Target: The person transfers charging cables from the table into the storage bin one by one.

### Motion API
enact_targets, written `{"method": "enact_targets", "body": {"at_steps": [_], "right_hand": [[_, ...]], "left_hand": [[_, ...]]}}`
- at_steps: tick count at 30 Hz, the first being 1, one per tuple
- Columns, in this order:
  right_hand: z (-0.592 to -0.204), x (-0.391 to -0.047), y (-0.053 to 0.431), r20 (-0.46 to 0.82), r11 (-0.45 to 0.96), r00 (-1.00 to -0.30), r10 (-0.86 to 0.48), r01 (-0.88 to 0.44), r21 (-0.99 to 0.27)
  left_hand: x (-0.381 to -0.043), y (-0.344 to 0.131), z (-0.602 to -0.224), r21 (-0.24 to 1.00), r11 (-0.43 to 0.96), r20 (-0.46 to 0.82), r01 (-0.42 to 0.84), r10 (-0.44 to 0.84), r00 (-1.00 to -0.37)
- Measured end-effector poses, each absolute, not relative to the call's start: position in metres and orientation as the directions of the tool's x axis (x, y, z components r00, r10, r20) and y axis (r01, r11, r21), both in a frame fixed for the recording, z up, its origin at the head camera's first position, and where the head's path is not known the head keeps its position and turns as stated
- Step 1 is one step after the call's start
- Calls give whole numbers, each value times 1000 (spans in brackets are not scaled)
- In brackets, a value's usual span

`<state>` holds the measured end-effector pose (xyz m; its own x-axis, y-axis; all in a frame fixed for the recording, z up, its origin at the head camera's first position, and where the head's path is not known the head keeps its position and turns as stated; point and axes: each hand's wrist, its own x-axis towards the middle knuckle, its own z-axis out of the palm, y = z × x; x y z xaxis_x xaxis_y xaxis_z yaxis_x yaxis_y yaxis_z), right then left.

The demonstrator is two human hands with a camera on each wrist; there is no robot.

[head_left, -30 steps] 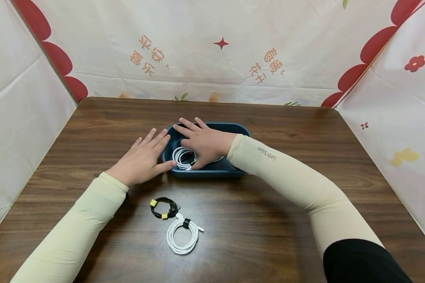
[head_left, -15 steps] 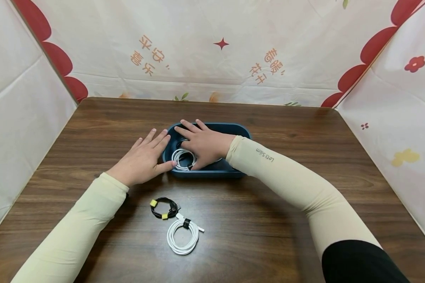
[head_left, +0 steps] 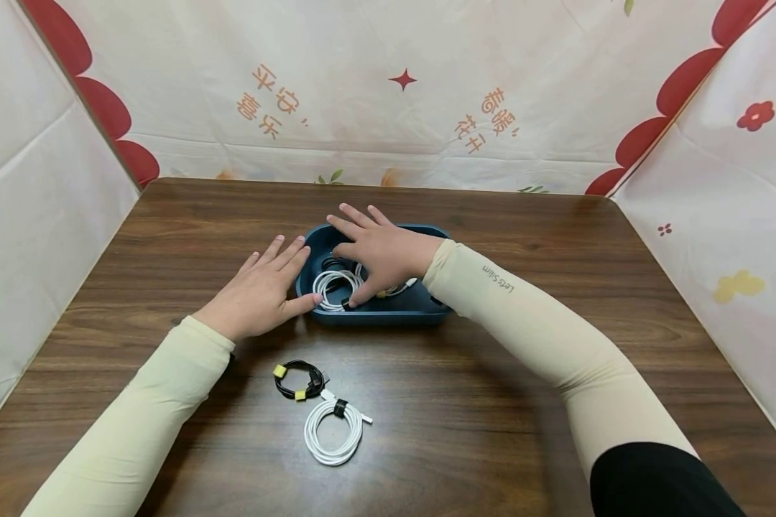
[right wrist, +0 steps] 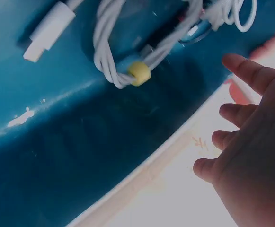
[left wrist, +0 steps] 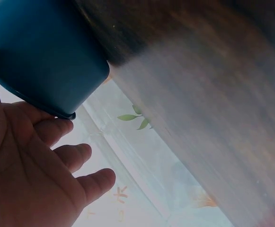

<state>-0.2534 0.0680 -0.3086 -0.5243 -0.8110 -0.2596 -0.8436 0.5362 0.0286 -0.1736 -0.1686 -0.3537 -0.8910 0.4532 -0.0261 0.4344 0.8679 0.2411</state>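
My left hand (head_left: 248, 298) touches the left end of a blue plastic box (head_left: 381, 318), fingers straight and thumb at the near rim. In the left wrist view, its fingertips lie at the box's rim (left wrist: 38, 106). Above the box's left half, my right hand (head_left: 391, 255) spreads its fingers and holds nothing that I can see. Its thumb is near a coiled white cable (head_left: 326, 287) with a black strap; whether they touch I cannot tell. A second white cable (right wrist: 109, 47), with a yellow tie, lies inside, partly under the hand. Beside them is a dark coiled cable (head_left: 338, 263).
On the wooden table (head_left: 491, 431), in front of the box, lie a black coiled cable (head_left: 287, 388) with yellow ties and a white coiled cable (head_left: 333, 456) with a black strap. A printed cloth (head_left: 388, 115) stands behind the table and along both sides.
My right hand has risen slightly and moved right and away from the cables, so more of the coils in the box shows. The left hand has stayed in place.
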Motion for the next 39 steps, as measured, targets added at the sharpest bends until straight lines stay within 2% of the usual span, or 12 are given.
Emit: {"method": "enact_targets", "body": {"at_steps": [15, 39], "right_hand": [[-281, -251, 104, -173, 624, -609, -774, -780, -47], [-308, -216, 188, -104, 735, -727, -678, -674, -79]], "left_hand": [[-173, -168, -352, 249, 868, -28, 430, 451, -892], [-173, -167, -353, 247, 869, -49, 429, 454, -890]]}}
